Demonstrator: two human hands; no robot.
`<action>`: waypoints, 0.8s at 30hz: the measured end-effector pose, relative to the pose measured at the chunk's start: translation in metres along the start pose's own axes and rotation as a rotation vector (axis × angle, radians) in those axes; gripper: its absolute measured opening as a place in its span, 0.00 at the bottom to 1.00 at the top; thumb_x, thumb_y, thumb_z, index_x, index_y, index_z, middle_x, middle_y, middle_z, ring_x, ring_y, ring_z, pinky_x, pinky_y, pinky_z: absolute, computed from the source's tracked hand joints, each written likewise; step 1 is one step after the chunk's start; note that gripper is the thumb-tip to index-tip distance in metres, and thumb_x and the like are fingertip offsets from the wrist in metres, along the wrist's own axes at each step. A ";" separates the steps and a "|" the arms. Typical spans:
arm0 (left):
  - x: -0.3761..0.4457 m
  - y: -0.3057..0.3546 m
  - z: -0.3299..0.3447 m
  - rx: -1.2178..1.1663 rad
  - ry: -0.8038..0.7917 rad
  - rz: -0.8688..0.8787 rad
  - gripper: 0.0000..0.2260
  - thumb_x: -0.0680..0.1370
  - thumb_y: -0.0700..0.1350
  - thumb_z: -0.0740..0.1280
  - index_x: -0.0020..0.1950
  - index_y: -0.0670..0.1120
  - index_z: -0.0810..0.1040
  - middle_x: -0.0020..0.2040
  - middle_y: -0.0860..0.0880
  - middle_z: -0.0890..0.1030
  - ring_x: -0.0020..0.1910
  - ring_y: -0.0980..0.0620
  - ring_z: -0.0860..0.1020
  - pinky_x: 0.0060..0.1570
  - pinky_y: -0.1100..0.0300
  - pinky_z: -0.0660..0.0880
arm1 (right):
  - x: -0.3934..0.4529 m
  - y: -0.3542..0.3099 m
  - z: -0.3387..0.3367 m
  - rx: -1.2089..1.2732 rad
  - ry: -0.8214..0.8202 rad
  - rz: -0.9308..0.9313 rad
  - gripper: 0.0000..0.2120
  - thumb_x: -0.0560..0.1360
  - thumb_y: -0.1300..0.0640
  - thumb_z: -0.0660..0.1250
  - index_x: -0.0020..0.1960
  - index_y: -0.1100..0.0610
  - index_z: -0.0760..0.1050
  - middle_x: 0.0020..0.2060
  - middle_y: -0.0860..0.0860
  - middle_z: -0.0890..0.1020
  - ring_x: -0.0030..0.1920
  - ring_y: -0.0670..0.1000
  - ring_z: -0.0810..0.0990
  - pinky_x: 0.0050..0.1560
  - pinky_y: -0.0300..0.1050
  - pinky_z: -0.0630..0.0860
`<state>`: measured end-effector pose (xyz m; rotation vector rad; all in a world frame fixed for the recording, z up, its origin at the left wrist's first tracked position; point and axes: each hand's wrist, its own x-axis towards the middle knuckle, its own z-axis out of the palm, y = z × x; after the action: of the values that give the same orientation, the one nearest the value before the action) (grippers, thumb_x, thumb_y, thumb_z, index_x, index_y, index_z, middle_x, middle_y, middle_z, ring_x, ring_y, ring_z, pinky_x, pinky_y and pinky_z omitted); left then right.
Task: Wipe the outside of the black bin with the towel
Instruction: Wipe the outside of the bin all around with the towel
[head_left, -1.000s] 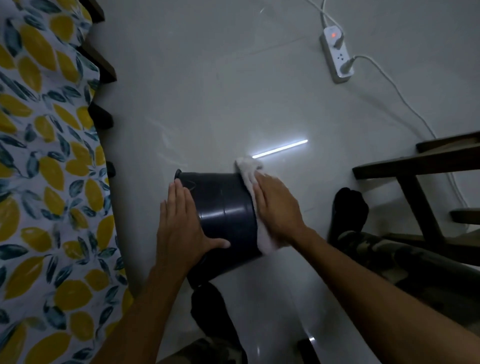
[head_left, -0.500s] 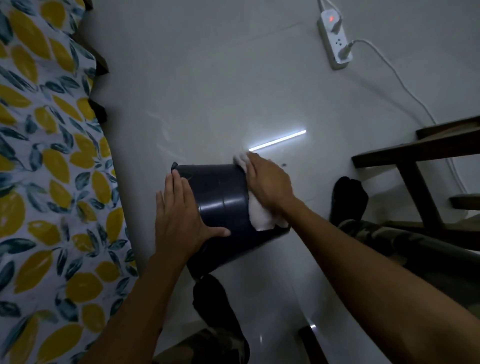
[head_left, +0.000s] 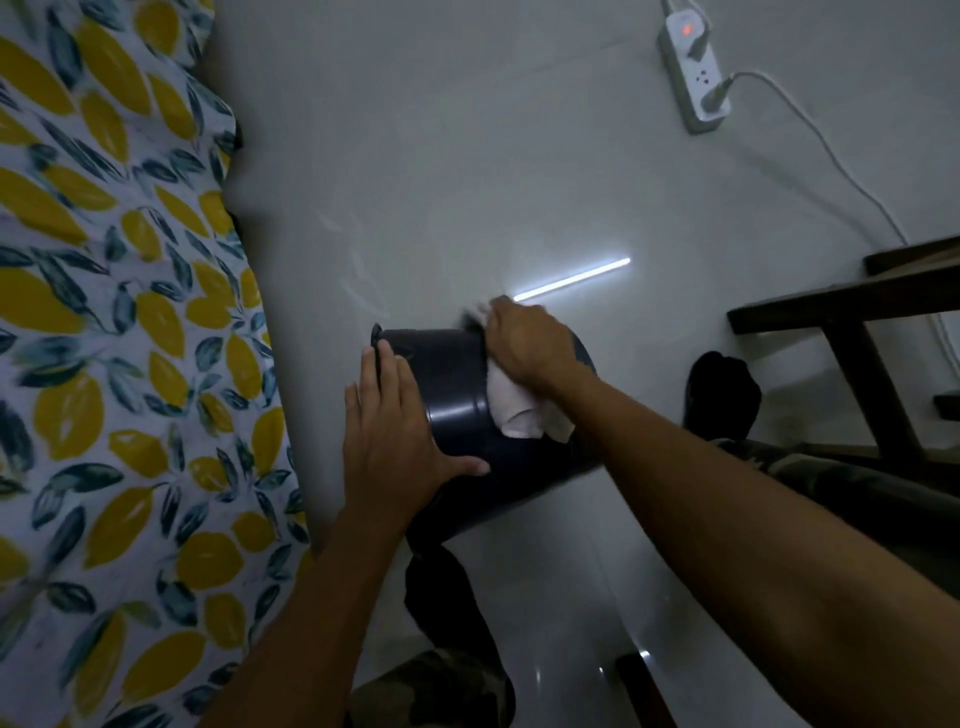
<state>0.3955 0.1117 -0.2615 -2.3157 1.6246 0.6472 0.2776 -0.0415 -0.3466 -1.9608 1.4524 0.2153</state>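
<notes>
- The right hand (head_left: 524, 345) lies palm-down on the white towel (head_left: 514, 410), fingers spread flat and pressing the cloth against the upper right side of the black bin (head_left: 452, 395); it is laid over the towel, and I cannot tell whether any finger curls round the cloth.
- A crumpled end of the towel sticks out past the fingertips at the far rim of the bin, and the other end hangs loose below the wrist, down the bin's wall.
- The left hand (head_left: 395, 431) is spread open and flat on the bin's left side, thumb stretched out across the wall toward the towel, fingers pointing to the far rim; it steadies the bin without closing round anything.
- The bin is tipped on its side on the pale glossy floor (head_left: 467, 182), between the two forearms, its wall catching a curved band of reflected light.
- A bright strip of lamp light is mirrored in the floor just beyond the right hand.
- Feet in dark socks show near the bin, one (head_left: 722, 389) to its right and one (head_left: 441, 597) below it, with camouflage trouser legs (head_left: 431, 691) at the lower edge.
- A bedsheet with yellow lemons and dark leaves (head_left: 104, 364) fills the left side.
- A white power strip (head_left: 696, 78) with a red lit switch and two plugs lies at the top right, a white cable (head_left: 831, 156) trailing from it.
- Dark wooden furniture (head_left: 857, 322) stands at the right edge.
</notes>
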 end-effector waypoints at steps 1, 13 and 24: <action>0.000 0.001 0.001 -0.001 0.003 0.002 0.71 0.54 0.81 0.68 0.81 0.36 0.49 0.82 0.37 0.47 0.81 0.39 0.47 0.77 0.40 0.52 | -0.004 0.015 -0.002 -0.019 0.045 0.058 0.18 0.84 0.45 0.54 0.63 0.53 0.77 0.56 0.56 0.84 0.56 0.60 0.82 0.51 0.51 0.74; -0.005 -0.001 0.021 -0.046 0.153 0.051 0.52 0.69 0.68 0.69 0.79 0.33 0.57 0.80 0.34 0.56 0.80 0.35 0.54 0.74 0.36 0.60 | -0.103 -0.035 0.044 0.019 0.189 -0.375 0.26 0.83 0.50 0.54 0.79 0.56 0.65 0.74 0.57 0.73 0.74 0.55 0.71 0.76 0.52 0.64; -0.015 0.007 0.022 -0.041 0.049 -0.008 0.70 0.54 0.78 0.72 0.81 0.36 0.50 0.82 0.38 0.49 0.81 0.38 0.48 0.78 0.44 0.51 | -0.134 0.041 0.034 -0.150 0.230 -0.181 0.27 0.86 0.49 0.50 0.82 0.57 0.56 0.78 0.61 0.65 0.80 0.63 0.59 0.78 0.60 0.60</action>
<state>0.3802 0.1313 -0.2727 -2.3838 1.6368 0.6327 0.2006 0.0781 -0.3220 -2.2877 1.4227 0.0180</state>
